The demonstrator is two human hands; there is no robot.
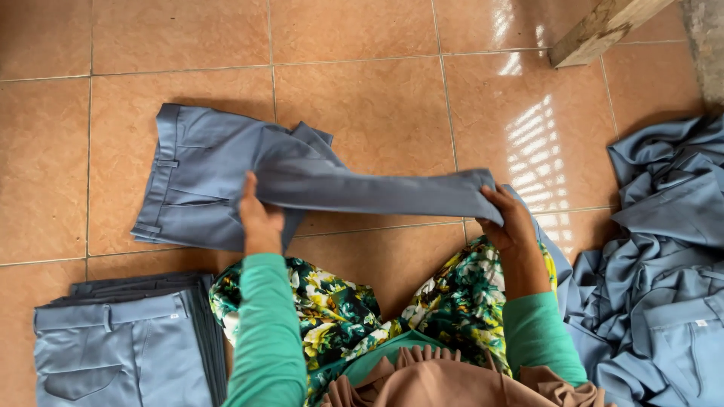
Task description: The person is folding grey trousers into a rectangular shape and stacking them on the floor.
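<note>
A pair of grey-blue trousers (204, 177) lies on the tiled floor with its waistband to the left. Its legs are lifted and stretched to the right between my hands. My left hand (259, 218) presses on the trousers near the seat, fingers on the cloth. My right hand (507, 218) grips the leg ends, raised off the floor. Both arms wear green sleeves above a floral skirt.
A stack of folded grey-blue trousers (124, 343) sits at the lower left. A loose heap of the same cloth (664, 256) fills the right side. A wooden beam (603, 26) leans at the top right. Orange floor tiles (377, 98) lie beyond.
</note>
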